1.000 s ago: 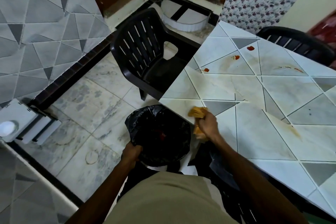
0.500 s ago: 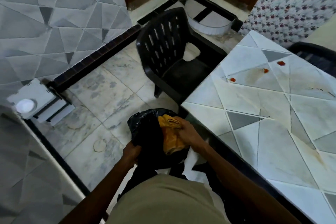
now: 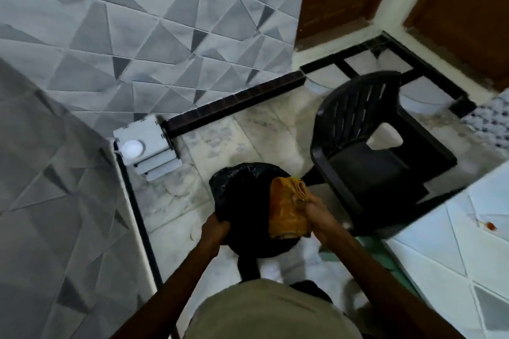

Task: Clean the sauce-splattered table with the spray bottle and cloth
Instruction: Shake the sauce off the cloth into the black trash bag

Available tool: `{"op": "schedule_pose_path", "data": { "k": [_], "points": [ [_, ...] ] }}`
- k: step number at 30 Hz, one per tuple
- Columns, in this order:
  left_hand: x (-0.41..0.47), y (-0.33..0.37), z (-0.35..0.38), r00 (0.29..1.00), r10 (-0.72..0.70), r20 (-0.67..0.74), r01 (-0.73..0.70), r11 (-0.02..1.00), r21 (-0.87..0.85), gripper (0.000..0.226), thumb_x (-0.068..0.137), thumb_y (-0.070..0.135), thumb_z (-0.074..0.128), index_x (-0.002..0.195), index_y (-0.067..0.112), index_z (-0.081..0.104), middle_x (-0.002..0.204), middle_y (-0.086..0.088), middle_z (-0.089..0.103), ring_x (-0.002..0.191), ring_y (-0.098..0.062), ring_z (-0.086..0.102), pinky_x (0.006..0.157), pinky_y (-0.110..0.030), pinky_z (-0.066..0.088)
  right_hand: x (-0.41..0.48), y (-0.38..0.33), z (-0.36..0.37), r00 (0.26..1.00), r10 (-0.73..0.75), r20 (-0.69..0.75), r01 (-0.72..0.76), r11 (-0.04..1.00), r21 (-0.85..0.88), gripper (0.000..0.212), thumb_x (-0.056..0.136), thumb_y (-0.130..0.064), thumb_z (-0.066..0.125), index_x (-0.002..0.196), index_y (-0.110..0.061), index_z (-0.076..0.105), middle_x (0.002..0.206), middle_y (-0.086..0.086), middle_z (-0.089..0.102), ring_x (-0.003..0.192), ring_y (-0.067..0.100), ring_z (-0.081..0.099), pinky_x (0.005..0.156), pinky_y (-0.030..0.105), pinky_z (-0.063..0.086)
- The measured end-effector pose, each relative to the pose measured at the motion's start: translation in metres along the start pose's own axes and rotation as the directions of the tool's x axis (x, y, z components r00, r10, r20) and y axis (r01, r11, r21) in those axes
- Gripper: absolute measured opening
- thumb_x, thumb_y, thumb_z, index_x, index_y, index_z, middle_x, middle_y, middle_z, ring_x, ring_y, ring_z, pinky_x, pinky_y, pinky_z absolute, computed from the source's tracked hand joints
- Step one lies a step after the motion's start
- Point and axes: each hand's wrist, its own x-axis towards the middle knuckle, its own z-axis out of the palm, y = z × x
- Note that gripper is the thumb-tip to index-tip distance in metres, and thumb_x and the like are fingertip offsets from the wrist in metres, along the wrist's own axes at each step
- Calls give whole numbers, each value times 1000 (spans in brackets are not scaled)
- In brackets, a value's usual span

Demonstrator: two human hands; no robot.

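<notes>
Gripping the rim of the bag (image 3: 242, 195), the left hand (image 3: 214, 228) faces the right hand (image 3: 316, 215) clutching the cloth (image 3: 286, 209) over it.

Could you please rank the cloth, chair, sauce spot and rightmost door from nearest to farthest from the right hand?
1. Orange cloth, in the right hand.
2. Black chair, ahead right.
3. Sauce spot, far right.
4. Rightmost brown door, back corner.

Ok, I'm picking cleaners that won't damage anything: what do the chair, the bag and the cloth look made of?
The chair: probably moulded plastic, black, fairly matt, with a one-piece slotted back.
The bag: thin plastic film, black, with a slight sheen and a crinkled rim.
The cloth: soft fabric, orange-yellow, hanging in folds; the fibre cannot be told.
</notes>
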Motion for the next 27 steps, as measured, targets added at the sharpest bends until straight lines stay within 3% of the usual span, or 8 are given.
{"op": "schedule_pose_path", "data": {
  "k": [2,4,7,12,18,20,24,27],
  "points": [
    [17,16,-19,999,24,-28,-25,999,-38,60,78,31,64,137,20,53,126,-12,63,105,-32,64,88,-43,58,17,-16,18,999,17,42,-20,997,72,25,99,-9,60,123,-15,62,108,8,73,89,20,73,65,30,62],
    [29,39,-40,998,20,-59,-25,996,-90,71,68,35,60,138,22,53,127,-12,63,106,-32,64,88,-45,58,40,-36,40,997,51,54,-58,990,126,20,100,-9,60,118,-15,64,100,6,77,85,22,75,64,33,62],
    [47,69,-63,996,0,-89,-17,983,-183,67,63,38,59,128,21,57,110,-9,65,93,-29,65,78,-41,60,78,-60,64,993,94,72,-105,979,174,21,99,-12,62,119,-10,64,99,9,78,87,26,76,65,36,62],
    [110,103,-94,992,-77,-97,43,949,-313,60,76,20,65,134,14,54,121,-17,65,101,-34,65,81,-42,59,154,-101,106,981,161,106,-180,963,199,59,79,-31,80,131,-9,63,122,16,72,114,37,69,97,52,56],
    [211,156,-128,981,-128,-143,58,908,-415,56,80,27,68,133,12,55,115,-16,67,92,-29,67,54,-28,56,275,-158,161,971,203,129,-220,966,138,68,75,-42,83,133,-12,62,124,15,72,117,37,67,104,58,51],
    [246,178,-141,972,-172,-162,85,894,-440,49,87,18,66,134,12,54,117,-18,66,91,-29,66,55,-29,55,320,-180,183,962,233,142,-249,963,103,66,78,-43,80,134,-12,62,123,14,73,116,36,68,104,58,51],
    [313,213,-164,956,-253,-148,144,845,-514,59,78,22,69,134,16,54,120,-16,65,97,-32,67,69,-38,60,395,-214,225,959,253,129,-262,963,58,56,83,-42,74,130,-14,64,121,12,73,114,33,69,101,56,53],
    [381,223,-176,941,-304,-145,184,824,-536,39,91,13,61,130,11,57,118,-16,66,98,-33,67,73,-39,58,461,-219,251,960,256,117,-257,966,-1,57,79,-45,73,128,-17,65,123,12,73,115,33,68,101,58,53]
  ]
}}
